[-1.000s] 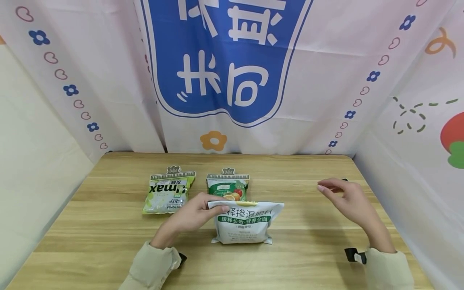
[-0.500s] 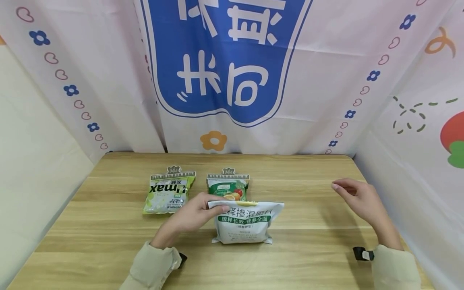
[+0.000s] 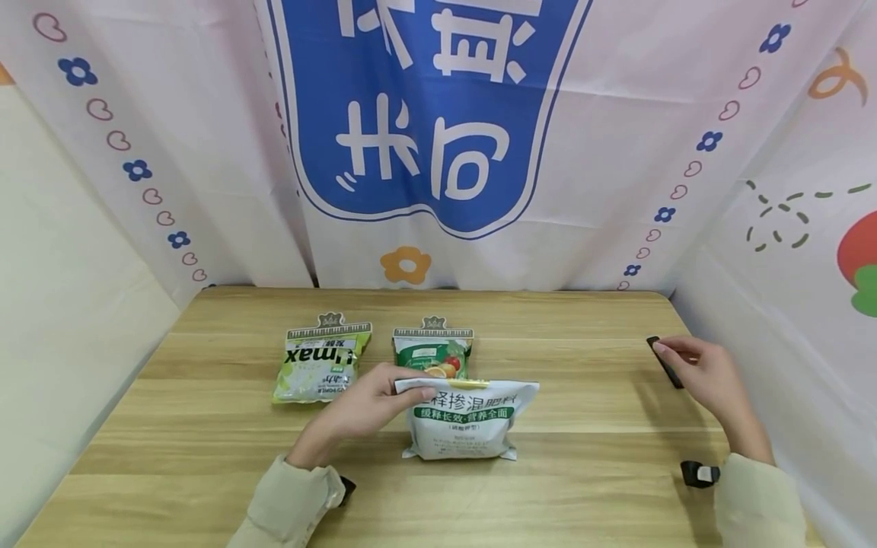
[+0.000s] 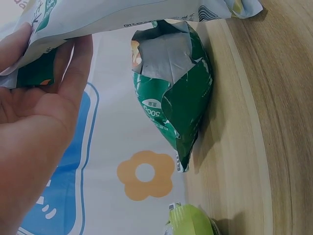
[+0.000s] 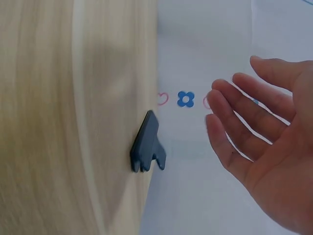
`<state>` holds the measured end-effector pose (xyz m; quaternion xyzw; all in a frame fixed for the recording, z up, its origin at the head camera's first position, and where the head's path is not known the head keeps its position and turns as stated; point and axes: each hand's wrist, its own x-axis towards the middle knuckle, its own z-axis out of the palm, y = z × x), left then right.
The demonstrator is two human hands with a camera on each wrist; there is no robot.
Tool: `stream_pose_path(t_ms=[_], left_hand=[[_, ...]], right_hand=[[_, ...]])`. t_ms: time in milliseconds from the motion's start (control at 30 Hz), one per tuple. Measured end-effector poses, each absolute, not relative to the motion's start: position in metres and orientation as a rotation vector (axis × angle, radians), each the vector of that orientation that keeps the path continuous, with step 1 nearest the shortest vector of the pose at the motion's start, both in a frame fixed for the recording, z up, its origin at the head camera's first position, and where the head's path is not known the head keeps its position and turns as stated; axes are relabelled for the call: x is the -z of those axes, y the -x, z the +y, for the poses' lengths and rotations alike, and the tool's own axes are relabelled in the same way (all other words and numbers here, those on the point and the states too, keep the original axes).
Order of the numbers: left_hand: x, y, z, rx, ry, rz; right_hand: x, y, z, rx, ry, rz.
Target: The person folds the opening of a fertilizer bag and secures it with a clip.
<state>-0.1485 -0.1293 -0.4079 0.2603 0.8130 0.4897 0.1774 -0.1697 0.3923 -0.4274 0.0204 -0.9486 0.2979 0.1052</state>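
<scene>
My left hand (image 3: 370,403) pinches the top edge of a white fertilizer bag (image 3: 460,438) at its left corner, thumb in front and fingers behind. The bag stands upright on the table; in the left wrist view its white side (image 4: 137,12) runs across the top. My right hand (image 3: 709,380) hovers at the right, beside a black clip (image 3: 670,371) lying on the table. In the right wrist view, the relaxed fingers (image 5: 244,107) are apart from the clip (image 5: 145,144) and hold nothing.
Behind the white bag stands a green bag with fruit pictures (image 3: 418,355), partly hidden, with a patterned clip (image 3: 433,332) along its top. A light green bag (image 3: 315,373) with a similar clip lies to its left. Curtains (image 3: 582,259) border the wooden table (image 3: 205,472).
My right hand has moved to the right, to beside the black clip, which now shows more fully. The left hand and the fertilizer bag have stayed in place.
</scene>
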Motion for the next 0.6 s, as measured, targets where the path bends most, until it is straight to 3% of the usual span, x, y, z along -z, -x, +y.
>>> stream_pose_path(t_ms=[600], left_hand=[[0.408, 0.150, -0.129, -1.389, -0.733, 2.302]], right_hand=[[0.447, 0.181, 0.419, -0.885, 0.122, -2.872]])
